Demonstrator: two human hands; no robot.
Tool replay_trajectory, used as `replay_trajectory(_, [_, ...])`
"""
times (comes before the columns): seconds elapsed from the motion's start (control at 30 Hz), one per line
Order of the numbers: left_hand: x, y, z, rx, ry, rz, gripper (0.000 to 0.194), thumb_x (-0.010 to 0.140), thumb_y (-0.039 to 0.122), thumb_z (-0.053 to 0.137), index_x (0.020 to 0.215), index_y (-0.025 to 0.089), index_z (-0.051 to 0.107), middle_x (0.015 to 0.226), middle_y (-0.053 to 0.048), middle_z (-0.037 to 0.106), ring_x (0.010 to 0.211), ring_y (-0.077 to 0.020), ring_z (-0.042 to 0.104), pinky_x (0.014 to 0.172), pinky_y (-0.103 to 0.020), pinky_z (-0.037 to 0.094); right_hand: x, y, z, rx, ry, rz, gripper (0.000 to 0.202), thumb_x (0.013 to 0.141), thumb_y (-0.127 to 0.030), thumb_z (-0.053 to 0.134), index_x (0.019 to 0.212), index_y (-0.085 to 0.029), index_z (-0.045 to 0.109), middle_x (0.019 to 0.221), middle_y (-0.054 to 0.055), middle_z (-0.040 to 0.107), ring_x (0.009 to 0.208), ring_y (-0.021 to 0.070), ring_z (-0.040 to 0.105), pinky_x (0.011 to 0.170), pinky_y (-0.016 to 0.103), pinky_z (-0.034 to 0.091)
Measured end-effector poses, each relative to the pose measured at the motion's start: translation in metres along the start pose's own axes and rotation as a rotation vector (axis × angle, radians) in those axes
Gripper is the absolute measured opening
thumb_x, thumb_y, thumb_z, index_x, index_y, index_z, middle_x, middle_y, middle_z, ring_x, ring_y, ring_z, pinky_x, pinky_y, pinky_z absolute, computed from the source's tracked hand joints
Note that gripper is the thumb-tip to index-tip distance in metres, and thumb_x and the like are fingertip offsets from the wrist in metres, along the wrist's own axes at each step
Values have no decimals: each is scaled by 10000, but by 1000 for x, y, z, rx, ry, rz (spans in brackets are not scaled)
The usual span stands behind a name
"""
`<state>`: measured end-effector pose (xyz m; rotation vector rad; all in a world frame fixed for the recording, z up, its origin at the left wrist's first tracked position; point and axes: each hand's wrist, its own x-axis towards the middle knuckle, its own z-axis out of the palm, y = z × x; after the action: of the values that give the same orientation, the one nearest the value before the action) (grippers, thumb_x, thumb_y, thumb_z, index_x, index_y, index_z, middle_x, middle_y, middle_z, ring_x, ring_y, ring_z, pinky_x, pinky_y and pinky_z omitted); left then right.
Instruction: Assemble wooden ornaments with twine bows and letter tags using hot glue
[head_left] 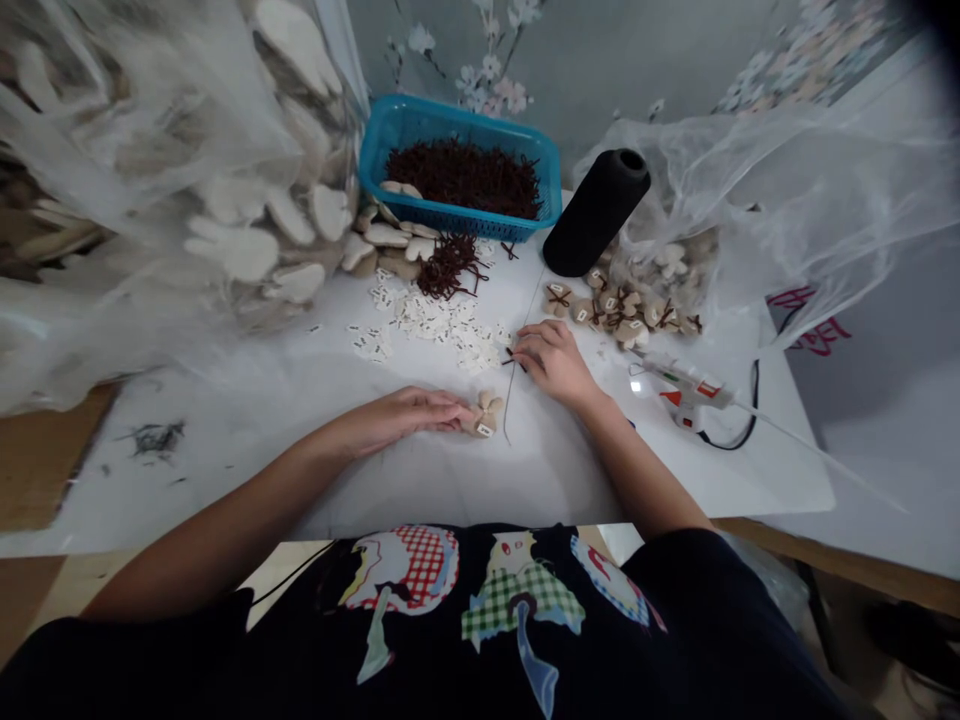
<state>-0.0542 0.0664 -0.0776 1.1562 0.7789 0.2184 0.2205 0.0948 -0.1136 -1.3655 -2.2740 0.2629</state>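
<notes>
My left hand (pixel 420 412) pinches a small beige flower-shaped piece (pixel 489 405) with a white label on its lower part. To the right, my right hand (pixel 551 358) rests low over the table, its fingertips closed at a short dark brown cord (pixel 510 353). A thin dark thread runs down the table between the hands. Just beyond them lies a pile of small white labels (pixel 442 322). Behind the labels sits a tangle of dark brown cord bows (pixel 452 265).
A blue basket (pixel 461 212) of brown bows and a black thread cone (pixel 596 212) stand behind. Finished-looking beige pieces (pixel 626 308) lie right, near a white glue gun (pixel 690 382) with cables. A large clear bag (pixel 172 200) of beige pieces fills the left.
</notes>
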Motion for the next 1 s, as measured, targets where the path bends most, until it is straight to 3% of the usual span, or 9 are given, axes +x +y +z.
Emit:
replay_trajectory(0.17, [0,0,-1,6,2,-9,356,803,478,636,1031,215,710,1135,-61,691,1039,-207,623,959,-339,445,-4,-8,-4,70,61,-1,94,892,-241,542,888,-217,632,1085,76,638,1057,267,488,936,478,415])
replay_trajectory(0.3, [1,-3,-2,-27,7,-18,351,802,471,644,1041,221,705,1175,-62,673,1080,-207,611,987,-342,437,-18,-42,-12,226,182,51,66,895,-236,545,875,-228,607,1044,64,641,1041,240,520,935,455,420])
replay_trajectory(0.47, [3,-8,-3,-36,-6,-19,328,820,439,629,1049,215,698,1140,-50,687,1071,-192,616,1003,-332,427,-39,-81,-6,286,197,91,63,887,-207,562,866,-241,611,993,49,652,1024,227,522,912,439,443])
replay_trajectory(1.0, [3,-6,1,-26,54,-42,339,802,446,636,1039,213,703,1124,-54,688,1049,-203,624,1014,-367,422,-46,-83,16,154,224,91,50,876,-226,595,847,-246,630,950,44,648,1011,230,509,847,424,436])
